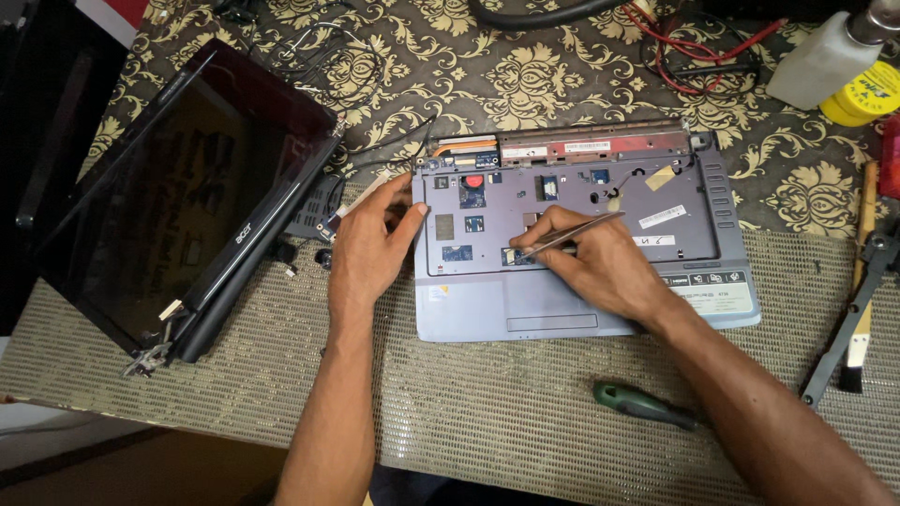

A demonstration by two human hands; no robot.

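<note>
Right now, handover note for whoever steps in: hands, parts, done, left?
Left hand: empty, braced on the left edge of the laptop base.
Right hand: holds tweezers, tips at a small connector in the keyboard well.
Parts: keyboard already off the base, board openings exposed. Detached screen panel lies to the left. Green-handled screwdriver on the mat near the front edge. Brush at right.
Done: screen and keyboard removed.
Left: palmrest cover is on the base; connector work under the tweezers looks unfinished.

Mat (487,412) open in front of chassis (525,309); screwdriver (642,405) lies there. Screen (178,197) blocks left, brush (862,272) and bottle (825,56) crowd right.
</note>
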